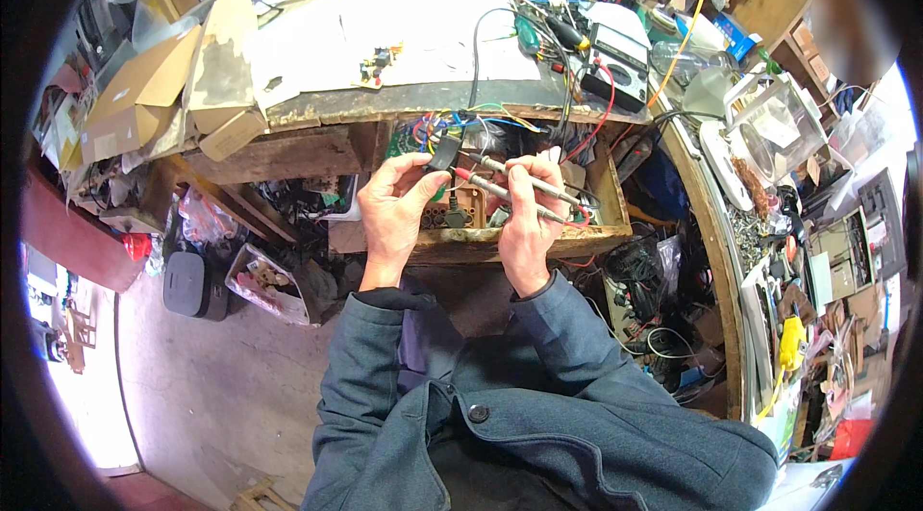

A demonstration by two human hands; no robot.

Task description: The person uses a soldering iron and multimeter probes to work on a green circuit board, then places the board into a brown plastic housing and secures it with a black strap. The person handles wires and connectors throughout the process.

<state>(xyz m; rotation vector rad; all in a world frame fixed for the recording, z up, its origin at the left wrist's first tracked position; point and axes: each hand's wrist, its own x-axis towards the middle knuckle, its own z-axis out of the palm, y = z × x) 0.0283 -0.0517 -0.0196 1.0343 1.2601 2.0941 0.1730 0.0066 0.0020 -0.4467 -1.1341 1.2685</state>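
Note:
My left hand [387,223] is closed, pinching a small black power adapter [443,151] between thumb and fingers above an open drawer [471,240]. A black cord rises from near it to the bench. My right hand [527,234] grips two multimeter probes [500,192] much like chopsticks, their tips toward the adapter. Whether the tips touch it, I cannot tell. Red and black leads trail from the probes. On the bench at the right lies a multimeter [615,67] with a dark face. The drawer holds tangled wires and small parts.
Sheets of white paper [336,25] cover the workbench, with a small circuit board [378,66] on them. Cardboard boxes [144,93] crowd the left side. Tools, including a green-handled screwdriver [526,34], lie beside the multimeter. A cluttered side shelf [707,213] stands at the right.

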